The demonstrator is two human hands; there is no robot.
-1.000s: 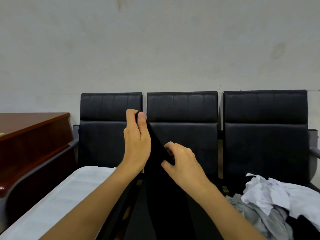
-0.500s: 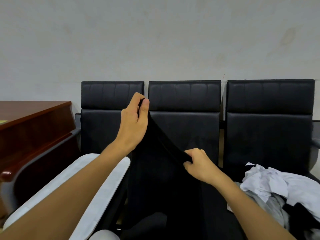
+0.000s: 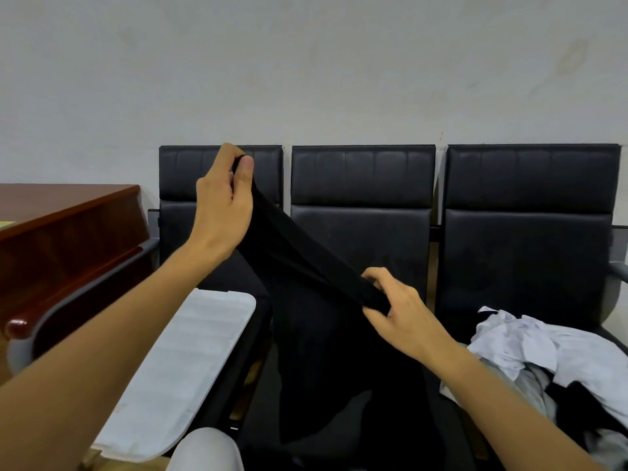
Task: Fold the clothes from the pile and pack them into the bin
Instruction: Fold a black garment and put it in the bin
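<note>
A black garment [image 3: 323,334] hangs in front of the middle seat, its top edge stretched taut between both hands. My left hand [image 3: 222,205] pinches one end of that edge, raised high at the left. My right hand [image 3: 397,311] grips the other end, lower and to the right. The cloth's lower part drapes down over the seat. A pile of clothes [image 3: 550,362], white, grey and black, lies on the right seat. A white flat lidded bin [image 3: 180,372] rests on the left seat.
A row of three black padded chairs [image 3: 530,212] stands against a pale wall. A reddish wooden desk [image 3: 57,226] sits at the left, beside a grey chair armrest [image 3: 85,287].
My hands have drawn apart: the left rose up and left, the right slid down and right along the garment's edge, stretching it out. The camera tilted slightly.
</note>
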